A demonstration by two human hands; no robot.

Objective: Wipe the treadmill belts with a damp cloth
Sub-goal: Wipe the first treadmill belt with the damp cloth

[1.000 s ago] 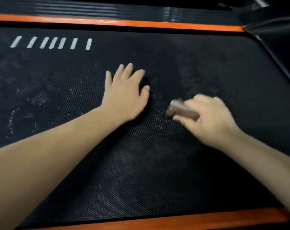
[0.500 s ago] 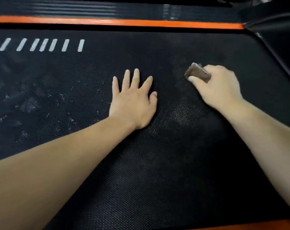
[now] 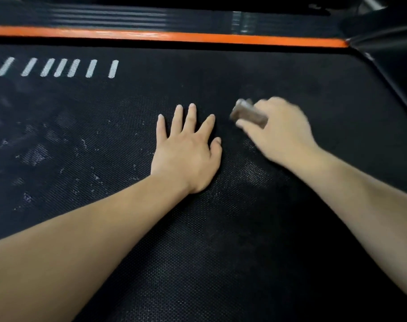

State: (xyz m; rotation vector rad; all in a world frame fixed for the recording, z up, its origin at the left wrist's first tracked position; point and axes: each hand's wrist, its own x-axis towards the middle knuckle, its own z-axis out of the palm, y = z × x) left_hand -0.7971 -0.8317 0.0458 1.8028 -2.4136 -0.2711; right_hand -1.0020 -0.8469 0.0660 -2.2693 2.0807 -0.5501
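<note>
The treadmill belt is black with a fine dotted texture and fills most of the view. Its left part carries pale, dusty smudges, and a fainter grey patch lies just near side of the right wrist. A row of 7 slanted white marks is printed near its far left corner. An orange strip runs along the far edge, with a black ribbed side rail beyond it. The cloth is a small, folded, brownish-grey wad, blurred, down at the belt around the middle of its width, just right of the left hand's fingertips. The right hand grips it: the fingers curl over the top and the thumb tucks along the near side, so only the cloth's left end sticks out; the blur hides whether the cloth presses flat on the belt. The left hand lies palm down on the belt beside it, its fingers straight and slightly spread, holding nothing. The 2 hands are near each other but apart.
</note>
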